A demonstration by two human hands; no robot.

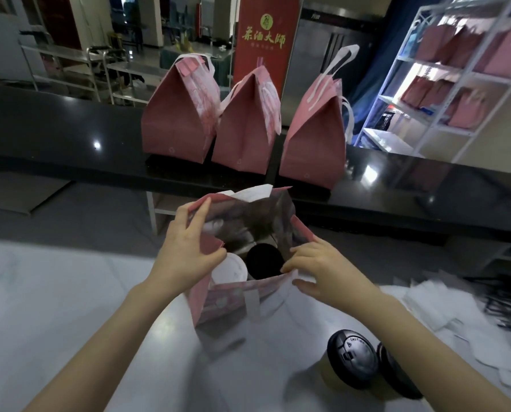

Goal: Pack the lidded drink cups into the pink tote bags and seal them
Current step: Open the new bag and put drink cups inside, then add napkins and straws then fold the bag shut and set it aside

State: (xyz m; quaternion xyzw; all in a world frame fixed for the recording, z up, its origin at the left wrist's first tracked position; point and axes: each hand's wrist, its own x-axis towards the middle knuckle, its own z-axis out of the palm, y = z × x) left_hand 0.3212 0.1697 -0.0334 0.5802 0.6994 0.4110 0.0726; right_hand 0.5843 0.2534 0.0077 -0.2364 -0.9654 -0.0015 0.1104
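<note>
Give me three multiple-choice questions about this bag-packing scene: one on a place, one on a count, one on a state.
1. Where is the white-lidded cup?
A. Inside the open pink tote bag
B. On the counter
C. On the shelving

2. How many closed pink tote bags stand on the glossy black counter?
A. Two
B. Three
C. Five

3. How is the bag gripped by the left hand and right hand?
A. Sealed
B. Open at the top
C. Lying flat

Answers: 1 A, its lid shows inside the bag, beside a black-lidded cup. 2 B, three stand side by side. 3 B, its mouth gapes between the fingers.
</note>
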